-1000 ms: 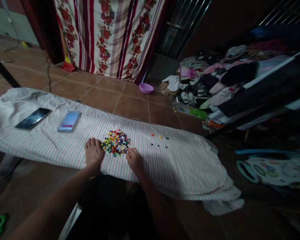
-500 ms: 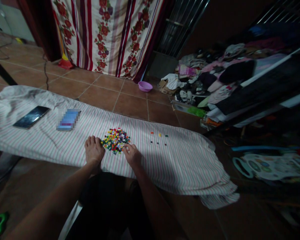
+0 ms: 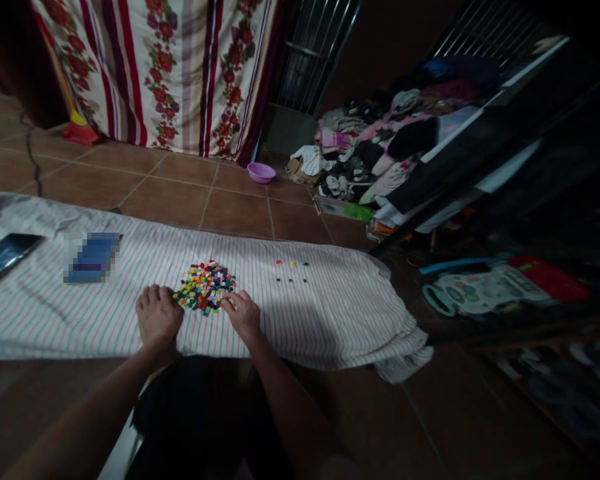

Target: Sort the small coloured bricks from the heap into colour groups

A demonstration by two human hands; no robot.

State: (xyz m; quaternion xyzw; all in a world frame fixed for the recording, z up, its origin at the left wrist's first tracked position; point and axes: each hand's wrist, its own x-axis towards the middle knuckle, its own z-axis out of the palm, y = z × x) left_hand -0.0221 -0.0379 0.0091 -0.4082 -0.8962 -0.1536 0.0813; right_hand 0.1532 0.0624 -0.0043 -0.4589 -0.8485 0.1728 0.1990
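Dim room, right side near black. Brown tiled floor (image 3: 175, 193); striped floral curtain (image 3: 190, 73) at the back, barred metal panel (image 3: 313, 67) just right of it. Clothes heap (image 3: 365, 137) further right.

Left hand (image 3: 159, 316) and right hand (image 3: 242, 313) are bare; the clothing (image 3: 195, 407) worn is dark (nearly black).

1 dark phone (image 3: 7, 260) cut off by the left edge, 1 pixelated device (image 3: 93, 257) unreadable, floral curtain (image 3: 165, 73) cropped along the top, right hand (image 3: 243, 312) below centre, any piece in its fingertips too small to tell
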